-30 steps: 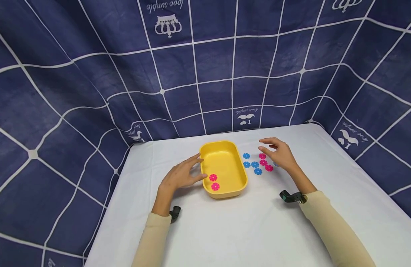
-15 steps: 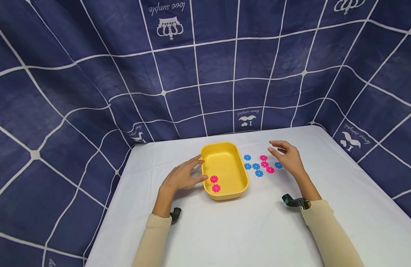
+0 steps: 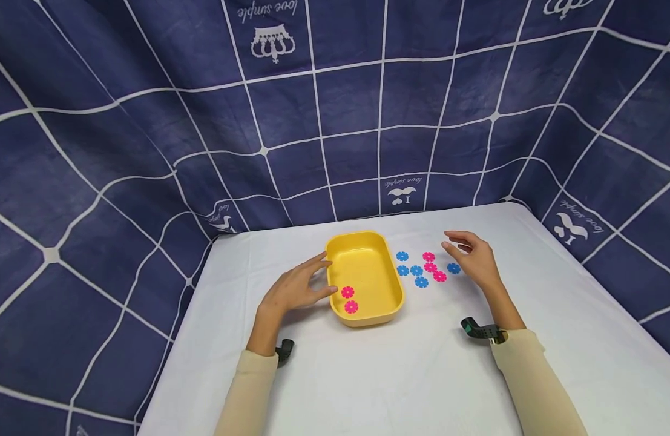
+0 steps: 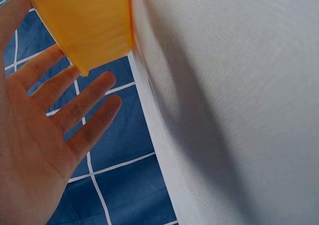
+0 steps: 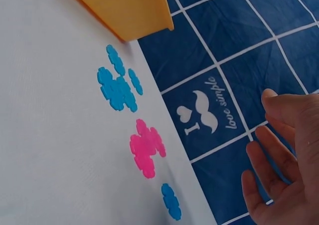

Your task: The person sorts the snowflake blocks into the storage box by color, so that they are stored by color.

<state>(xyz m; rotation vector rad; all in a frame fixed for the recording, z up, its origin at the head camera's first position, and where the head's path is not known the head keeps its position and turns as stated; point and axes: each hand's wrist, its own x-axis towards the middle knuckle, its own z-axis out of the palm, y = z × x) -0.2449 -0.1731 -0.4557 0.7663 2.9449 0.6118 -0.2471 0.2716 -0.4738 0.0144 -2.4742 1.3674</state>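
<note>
A yellow tray [image 3: 367, 272] stands on the white table, with two pink flower-shaped discs [image 3: 351, 307] lying in its near left part. My left hand [image 3: 293, 287] rests at the tray's left rim, fingers spread and fairly straight; the left wrist view has its fingertips [image 4: 112, 78] beside the yellow wall. To the right of the tray, several blue flower-shaped discs [image 3: 416, 270] and a cluster of three pink discs [image 3: 430, 267] lie flat. My right hand [image 3: 476, 257] hovers past them, fingers loosely bent and holding nothing. Just below its fingertips lies a single blue disc [image 3: 453, 268].
A white cloth covers the table [image 3: 378, 375]. Dark blue curtains [image 3: 345, 121] with white grid lines hang behind it and at both sides. A black wrist camera [image 3: 479, 329] sits on the right wrist, another [image 3: 284, 351] on the left.
My right hand has moved to the right, away from the pink discs, uncovering the single blue disc. My left hand has stayed at the tray's rim.
</note>
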